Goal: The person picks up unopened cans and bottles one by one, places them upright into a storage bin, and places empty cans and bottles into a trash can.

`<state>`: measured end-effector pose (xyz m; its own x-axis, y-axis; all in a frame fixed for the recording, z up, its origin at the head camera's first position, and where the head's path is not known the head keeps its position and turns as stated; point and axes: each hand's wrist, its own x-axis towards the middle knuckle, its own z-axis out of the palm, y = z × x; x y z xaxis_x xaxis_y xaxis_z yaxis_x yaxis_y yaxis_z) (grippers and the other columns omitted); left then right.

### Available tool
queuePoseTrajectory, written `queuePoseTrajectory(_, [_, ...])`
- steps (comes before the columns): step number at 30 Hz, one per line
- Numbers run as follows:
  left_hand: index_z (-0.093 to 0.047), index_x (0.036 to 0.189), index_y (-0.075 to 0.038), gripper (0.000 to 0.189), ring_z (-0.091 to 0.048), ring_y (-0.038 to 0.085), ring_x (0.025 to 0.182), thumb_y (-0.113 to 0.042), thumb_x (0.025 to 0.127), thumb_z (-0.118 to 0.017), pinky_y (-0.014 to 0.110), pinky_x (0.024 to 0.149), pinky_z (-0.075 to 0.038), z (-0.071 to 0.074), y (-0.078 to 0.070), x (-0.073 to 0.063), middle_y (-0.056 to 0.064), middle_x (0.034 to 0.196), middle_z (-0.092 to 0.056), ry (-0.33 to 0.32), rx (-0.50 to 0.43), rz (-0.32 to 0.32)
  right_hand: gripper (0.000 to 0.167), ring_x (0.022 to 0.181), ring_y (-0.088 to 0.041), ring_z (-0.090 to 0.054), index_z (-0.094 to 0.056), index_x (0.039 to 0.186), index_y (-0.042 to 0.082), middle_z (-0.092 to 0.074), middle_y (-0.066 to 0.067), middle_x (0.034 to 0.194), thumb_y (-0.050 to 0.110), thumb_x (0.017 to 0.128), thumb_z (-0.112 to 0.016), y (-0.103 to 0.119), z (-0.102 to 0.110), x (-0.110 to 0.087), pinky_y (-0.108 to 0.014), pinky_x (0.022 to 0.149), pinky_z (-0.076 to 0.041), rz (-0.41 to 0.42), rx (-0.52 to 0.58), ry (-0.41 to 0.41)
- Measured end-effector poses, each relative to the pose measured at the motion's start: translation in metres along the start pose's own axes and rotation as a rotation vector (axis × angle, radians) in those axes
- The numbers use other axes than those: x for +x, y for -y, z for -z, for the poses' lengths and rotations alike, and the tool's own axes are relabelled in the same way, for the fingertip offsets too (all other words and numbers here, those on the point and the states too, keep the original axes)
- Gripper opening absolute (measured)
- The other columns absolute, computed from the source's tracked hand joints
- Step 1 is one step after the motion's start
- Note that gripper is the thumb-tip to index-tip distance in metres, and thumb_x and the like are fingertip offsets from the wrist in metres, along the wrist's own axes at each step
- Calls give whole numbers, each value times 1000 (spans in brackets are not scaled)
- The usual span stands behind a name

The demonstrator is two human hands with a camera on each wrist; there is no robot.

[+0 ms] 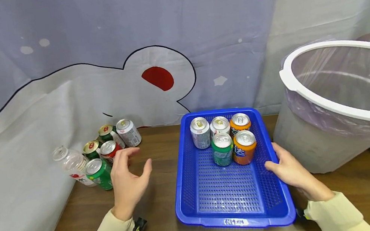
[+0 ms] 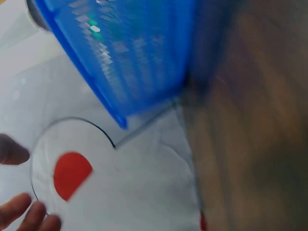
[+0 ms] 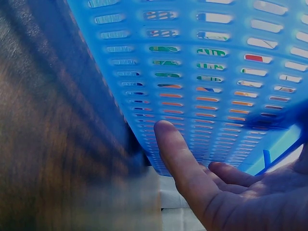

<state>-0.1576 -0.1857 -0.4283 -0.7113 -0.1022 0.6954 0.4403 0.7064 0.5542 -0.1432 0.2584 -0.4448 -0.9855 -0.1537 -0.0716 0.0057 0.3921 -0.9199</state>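
Observation:
A blue plastic basket (image 1: 235, 223) lies on the table with several drink cans standing in its far half. Among them are a green can (image 1: 223, 151), an orange can (image 1: 244, 148) and a silver can (image 1: 201, 134). My right hand (image 1: 293, 168) grips the basket's right rim, thumb over the top; the right wrist view shows its fingers under the rim against the slotted side wall (image 3: 207, 101). My left hand (image 1: 129, 183) is held with thumb and fingers apart, nothing between them, just right of another green can (image 1: 100, 175) and a red can (image 1: 110, 150).
A clear plastic bottle (image 1: 73, 166), two dark green cans with gold tops (image 1: 107, 133) and another silver can (image 1: 129, 133) stand at the left by the curtain (image 1: 218, 44). At the right is a large bin (image 1: 303, 129) with a white rim and clear liner.

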Motion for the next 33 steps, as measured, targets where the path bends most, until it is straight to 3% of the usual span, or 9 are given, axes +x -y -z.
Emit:
queuePoseTrajectory(5, [-66, 120, -1, 48, -57, 37, 108, -18, 77, -80, 45, 92, -40, 11, 24, -2, 20, 112, -62, -223, 101, 17, 57, 92, -30, -72, -36, 145, -10, -61, -36, 128, -4, 91, -54, -1, -1, 0, -37, 71, -62, 3, 14, 3])
queuePoseTrajectory(8, [-62, 124, 0, 55, -52, 45, 110, -26, 78, -78, 55, 94, -38, 21, 36, 2, 24, 115, -58, -265, 244, 54, 56, 93, -30, -71, -37, 145, -10, -61, -36, 127, -5, 91, -54, -1, -3, 0, -35, 71, -61, 8, 17, 1])
queuePoseTrajectory(14, [-56, 126, 5, 71, -51, 52, 98, -42, 77, -74, 61, 75, -41, 43, 50, 12, 32, 114, -54, -167, 589, 86, 57, 93, -30, -72, -37, 145, -9, -61, -36, 127, -5, 91, -54, 0, -3, 0, -36, 72, -61, 9, 12, 1])
queuePoseTrajectory(18, [-55, 126, 9, 76, -53, 52, 86, -46, 77, -73, 62, 60, -43, 53, 50, 13, 36, 107, -55, -87, 729, 63, 57, 92, -30, -72, -36, 145, -9, -61, -37, 128, -4, 91, -53, 0, -1, 0, -38, 72, -62, 6, 7, 1])
queuePoseTrajectory(27, [-55, 111, 12, 70, -55, 55, 84, -43, 77, -79, 64, 54, -43, 60, 47, 13, 37, 105, -53, 44, 799, 118, 58, 93, -33, -73, -34, 147, -9, -58, -39, 131, -4, 92, -52, 1, 1, 0, -41, 72, -64, -2, 13, 11])
queuePoseTrajectory(33, [-54, 109, 12, 65, -54, 54, 85, -39, 78, -81, 62, 52, -43, 62, 53, 13, 36, 105, -53, 64, 789, 133, 58, 93, -33, -73, -33, 147, -9, -58, -39, 130, -4, 92, -52, 1, 0, 0, -42, 72, -64, -4, 17, 10])
